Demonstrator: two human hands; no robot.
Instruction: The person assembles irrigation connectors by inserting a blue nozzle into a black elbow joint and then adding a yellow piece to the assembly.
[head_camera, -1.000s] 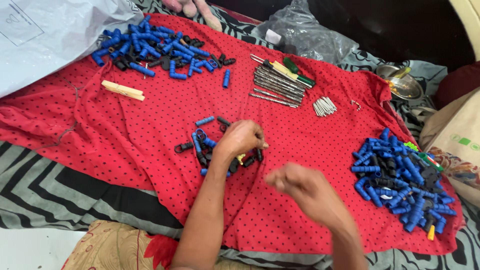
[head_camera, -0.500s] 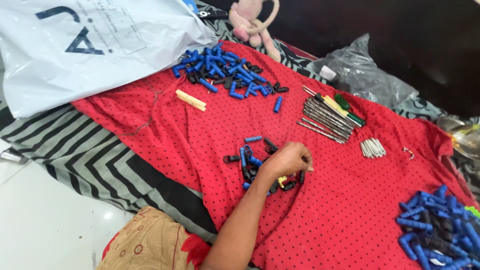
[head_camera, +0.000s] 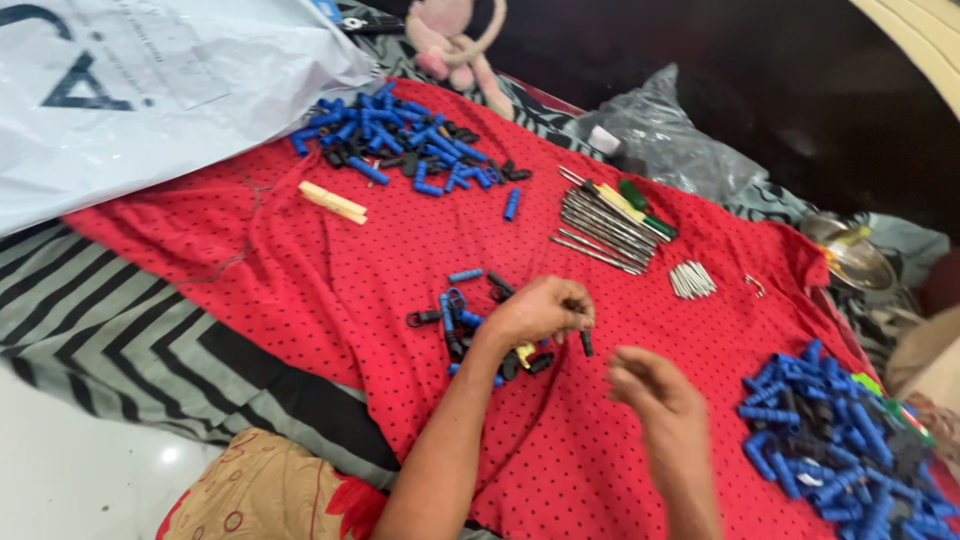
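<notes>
Picking small parts from the middle pile (head_camera: 470, 325) seems to be the step in hand, judged from where the hands are. The left hand (head_camera: 540, 308) is curled over this pile of blue and black pieces on the red cloth (head_camera: 300, 280), and its fingers are closed on a short black piece (head_camera: 586, 340) that sticks down from the fingertips. The right hand (head_camera: 655, 390) hovers just beside it, to the right and nearer, with fingers bent and half closed. It is blurred, so I cannot tell if it holds something.

The next move, I think, calls for bringing the two hands together, so the black piece must be turned with its end toward the right hand and kept firm between the fingertips.

Other things lie well apart: a far pile (head_camera: 400, 145) of blue and black parts, a near right pile (head_camera: 840, 440) of blue parts, a row of metal rods (head_camera: 605, 225) with a green and yellow tool, a small bunch of pins (head_camera: 690, 280), and a pale stick (head_camera: 333, 202) at the left.

Hard to make out is the exact shape of the small parts. The near right pile is cut off by the picture edge. A white bag (head_camera: 150, 90) covers the far left corner of the cloth, and the dark area far behind shows almost nothing.
</notes>
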